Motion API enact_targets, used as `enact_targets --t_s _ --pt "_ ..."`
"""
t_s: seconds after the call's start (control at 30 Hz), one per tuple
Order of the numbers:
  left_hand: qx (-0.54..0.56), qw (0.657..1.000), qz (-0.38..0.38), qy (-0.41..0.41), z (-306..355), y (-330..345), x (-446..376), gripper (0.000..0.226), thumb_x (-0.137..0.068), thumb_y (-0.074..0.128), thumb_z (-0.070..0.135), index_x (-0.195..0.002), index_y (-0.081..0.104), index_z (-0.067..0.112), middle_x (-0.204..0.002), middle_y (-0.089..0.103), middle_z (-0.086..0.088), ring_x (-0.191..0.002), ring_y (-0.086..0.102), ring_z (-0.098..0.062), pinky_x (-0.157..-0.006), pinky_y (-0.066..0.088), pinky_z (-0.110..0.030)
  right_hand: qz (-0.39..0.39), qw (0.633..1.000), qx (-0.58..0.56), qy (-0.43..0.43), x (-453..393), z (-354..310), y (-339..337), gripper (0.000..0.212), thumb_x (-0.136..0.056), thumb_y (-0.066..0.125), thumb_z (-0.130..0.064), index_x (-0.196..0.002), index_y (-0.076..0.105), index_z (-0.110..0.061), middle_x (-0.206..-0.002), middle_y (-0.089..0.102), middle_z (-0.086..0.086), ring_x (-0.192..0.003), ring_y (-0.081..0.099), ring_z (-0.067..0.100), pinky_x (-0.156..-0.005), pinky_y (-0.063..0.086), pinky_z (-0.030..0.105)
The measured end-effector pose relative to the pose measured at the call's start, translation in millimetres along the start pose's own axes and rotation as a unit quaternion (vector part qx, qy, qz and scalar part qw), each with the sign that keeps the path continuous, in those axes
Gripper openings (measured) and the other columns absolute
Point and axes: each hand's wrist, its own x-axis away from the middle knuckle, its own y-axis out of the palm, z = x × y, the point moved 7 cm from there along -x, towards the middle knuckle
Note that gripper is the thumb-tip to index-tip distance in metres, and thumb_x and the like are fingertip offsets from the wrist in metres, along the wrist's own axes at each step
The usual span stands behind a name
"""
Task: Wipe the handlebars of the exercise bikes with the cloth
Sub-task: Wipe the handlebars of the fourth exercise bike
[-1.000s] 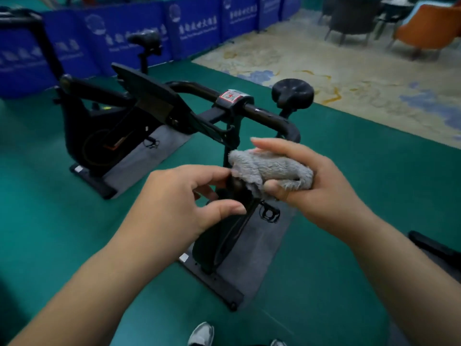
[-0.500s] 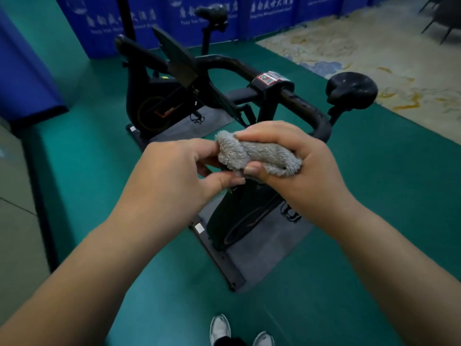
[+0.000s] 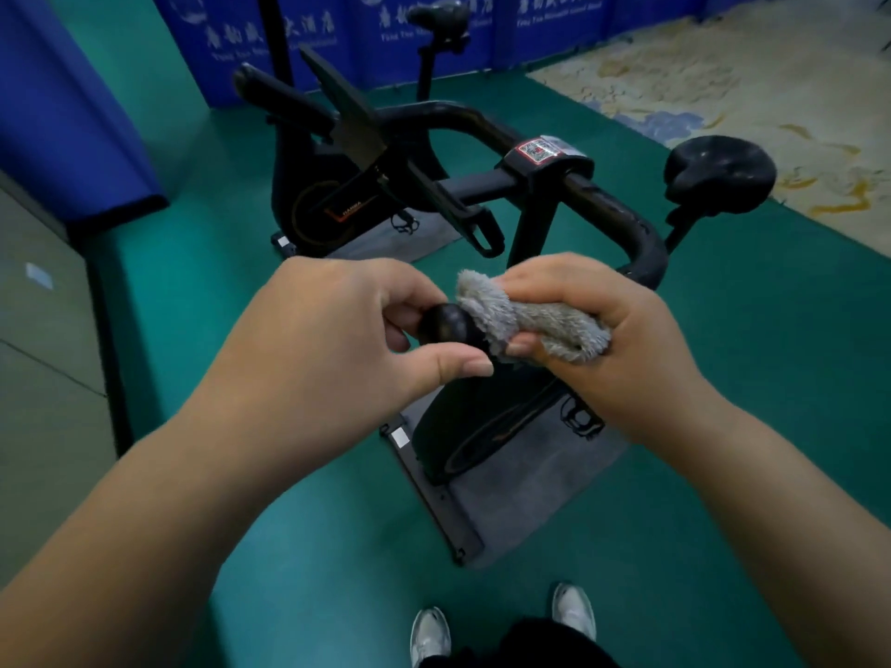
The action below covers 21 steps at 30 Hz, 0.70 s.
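Note:
The near exercise bike's black handlebar (image 3: 612,204) curves toward me and ends in a rounded black tip (image 3: 448,325). My right hand (image 3: 627,339) is wrapped around the grip just behind that tip, clutching a fluffy grey cloth (image 3: 525,320) against the bar. My left hand (image 3: 328,339) pinches the tip between thumb and fingers, touching the cloth's edge. The part of the grip under the cloth is hidden.
The near bike's body (image 3: 463,426) stands on a grey mat (image 3: 530,479), its saddle (image 3: 718,171) at the right. A second bike (image 3: 313,195) stands behind, before blue barriers (image 3: 289,31). A grey cabinet (image 3: 38,378) lies left and my shoes (image 3: 429,634) below.
The view has dropped and turned left. The handlebar's black tip now shows between my hands, and my left hand has closed on it. The cloth stays gripped in my right hand.

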Motion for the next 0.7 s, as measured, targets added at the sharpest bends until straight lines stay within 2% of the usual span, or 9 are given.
enact_targets --t_s 0.13,0.2,0.27,0.37,0.47,0.53,0.6,0.7 --pt "-0.035 0.998 0.012 -0.044 3 0 2 0.042 -0.058 0.064 0.074 -0.08 0.067 0.038 -0.064 0.063 0.022 -0.067 0.06 0.006 -0.063 0.054 -0.027 -0.037 0.997 0.071 0.003 2 35 -21 0.022 -0.078 0.074 -0.018 -0.1 0.07 -0.013 -0.105 0.066 0.001 -0.102 0.062 0.019 -0.088 0.051 0.041" --pt "-0.07 0.995 0.026 -0.063 8 1 4 0.043 -0.06 0.057 0.073 -0.082 0.068 0.037 -0.063 0.063 0.021 -0.068 0.059 0.005 -0.062 0.054 -0.028 -0.06 0.996 0.06 -0.005 -5 35 -21 0.022 -0.078 0.074 -0.019 -0.098 0.071 -0.013 -0.104 0.066 0.0 -0.101 0.061 0.017 -0.088 0.05 0.038" --pt "-0.089 0.991 0.046 -0.088 15 2 7 0.041 -0.06 0.056 0.067 -0.084 0.069 0.035 -0.061 0.061 0.019 -0.07 0.057 0.002 -0.059 0.052 -0.027 -0.089 0.996 0.0 -0.002 -14 24 -11 0.027 -0.078 0.074 -0.017 -0.104 0.07 -0.01 -0.105 0.065 0.001 -0.101 0.061 0.012 -0.09 0.049 0.03" --pt "-0.1 0.984 0.077 -0.127 23 5 11 0.038 -0.064 0.066 0.062 -0.088 0.071 0.033 -0.063 0.06 0.02 -0.073 0.055 0.004 -0.059 0.046 -0.011 -0.122 0.991 -0.05 -0.032 -20 12 2 0.035 -0.081 0.074 -0.013 -0.115 0.067 -0.011 -0.11 0.064 0.001 -0.107 0.058 0.009 -0.093 0.046 0.023" --pt "-0.095 0.976 0.111 -0.161 30 14 15 0.035 -0.067 0.063 0.051 -0.097 0.07 0.033 -0.074 0.058 0.026 -0.071 0.053 0.014 -0.065 0.038 -0.001 -0.149 0.985 -0.039 -0.075 -20 29 -8 0.029 -0.08 0.073 -0.019 -0.108 0.069 -0.011 -0.107 0.065 -0.001 -0.102 0.06 0.01 -0.089 0.05 0.033" --pt "-0.108 0.969 0.137 -0.176 37 19 20 0.034 -0.072 0.062 0.046 -0.103 0.068 0.033 -0.086 0.061 0.019 -0.074 0.055 0.005 -0.071 0.042 -0.008 -0.169 0.98 0.023 -0.106 -20 51 -22 0.027 -0.08 0.071 -0.026 -0.105 0.07 -0.016 -0.106 0.064 -0.006 -0.1 0.062 0.014 -0.086 0.049 0.045" --pt "-0.134 0.962 0.162 -0.175 45 25 24 0.032 -0.078 0.065 0.04 -0.109 0.066 0.03 -0.101 0.062 0.013 -0.087 0.057 -0.006 -0.08 0.049 -0.026 -0.181 0.973 0.069 -0.124 -21 63 -33 0.025 -0.081 0.069 -0.029 -0.105 0.07 -0.022 -0.107 0.063 -0.008 -0.1 0.061 0.018 -0.086 0.046 0.05" --pt "-0.162 0.951 0.188 -0.185 48 31 31 0.04 -0.078 0.066 0.039 -0.116 0.063 0.028 -0.11 0.059 0.01 -0.101 0.055 -0.017 -0.09 0.045 -0.033 -0.18 0.978 0.028 -0.104 -25 55 -28 0.024 -0.08 0.069 -0.027 -0.104 0.07 -0.019 -0.103 0.063 -0.005 -0.096 0.06 0.016 -0.087 0.049 0.041"
